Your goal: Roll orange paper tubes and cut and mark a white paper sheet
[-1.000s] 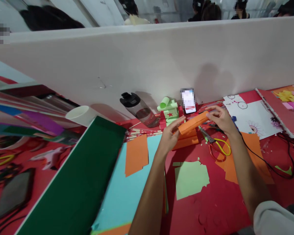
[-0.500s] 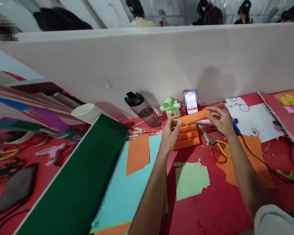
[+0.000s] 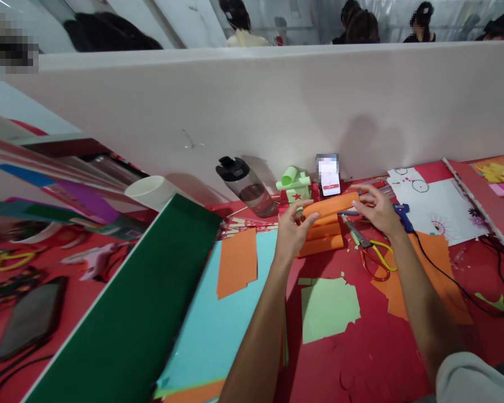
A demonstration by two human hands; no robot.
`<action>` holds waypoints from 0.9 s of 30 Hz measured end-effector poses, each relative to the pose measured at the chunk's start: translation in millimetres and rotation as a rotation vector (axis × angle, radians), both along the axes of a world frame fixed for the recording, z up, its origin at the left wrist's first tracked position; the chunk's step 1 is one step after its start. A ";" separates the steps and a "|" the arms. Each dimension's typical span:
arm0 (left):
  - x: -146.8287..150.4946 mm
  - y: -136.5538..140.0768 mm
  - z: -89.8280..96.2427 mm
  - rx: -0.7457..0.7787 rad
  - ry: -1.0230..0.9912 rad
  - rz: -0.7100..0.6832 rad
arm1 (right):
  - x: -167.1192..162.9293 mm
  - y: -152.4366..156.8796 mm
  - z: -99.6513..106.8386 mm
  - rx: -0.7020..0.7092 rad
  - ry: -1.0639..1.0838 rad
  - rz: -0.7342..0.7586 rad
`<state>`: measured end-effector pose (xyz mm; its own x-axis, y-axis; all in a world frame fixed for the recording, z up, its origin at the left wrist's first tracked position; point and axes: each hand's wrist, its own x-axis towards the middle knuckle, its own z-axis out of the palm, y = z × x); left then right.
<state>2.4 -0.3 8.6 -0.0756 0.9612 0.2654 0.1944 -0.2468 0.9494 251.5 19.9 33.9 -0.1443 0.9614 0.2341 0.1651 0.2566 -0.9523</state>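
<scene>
Since a second ago, my orange paper roll (image 3: 331,206) has swung closer to level: its left end has risen, and my left thumb now lies across its front. Taking the propped-up phone (image 3: 330,182) as the landmark, I have the roll just in front of and below it, raised above the red desk (image 3: 361,358).

My left hand (image 3: 293,232) pinches the left end between thumb and fingers, to the left of the phone; my right hand (image 3: 378,211) has its fingertips on the other end, to the right of the phone. So neither grip is nearer: the long axis runs from one hand to the other, sideways past the phone, with the right end tipped a little higher.

Directly under the roll, on my side of the phone, lie more orange paper rolls (image 3: 323,243), closest to my left hand. Right of the phone, the scissors (image 3: 364,242) lie below my right hand, and the blue glue gun (image 3: 402,211) sits farther out.
</scene>
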 end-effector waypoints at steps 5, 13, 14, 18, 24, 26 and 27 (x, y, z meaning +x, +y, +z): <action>4.3 -4.4 7.6 -0.001 0.087 -0.066 | -10.2 0.6 -4.1 -0.040 0.000 -0.028; 3.0 -5.2 4.7 -0.107 -0.007 -0.148 | -12.0 4.6 -12.7 -0.070 0.028 0.040; 2.1 -4.4 3.4 -0.115 -0.018 -0.144 | -10.2 4.7 -12.8 -0.091 0.038 0.060; 1.9 -1.8 0.4 -0.138 -0.045 -0.106 | -8.0 3.7 -10.7 -0.097 0.034 0.088; 17.8 -2.1 -2.0 -0.093 -0.024 0.017 | -31.1 -0.4 -10.5 0.064 -0.077 -0.031; 22.1 -2.3 -2.4 -0.032 0.009 0.056 | -39.2 -1.1 -13.5 0.101 -0.096 -0.087; 22.9 -2.4 -2.3 -0.020 0.015 0.061 | -41.7 -1.0 -15.1 0.106 -0.095 -0.093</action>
<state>25.3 -2.7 6.3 -0.1301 0.9601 0.2475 0.2231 -0.2148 0.9508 209.8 18.9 18.8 -0.0818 0.9425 0.3242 0.2809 0.3339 -0.8998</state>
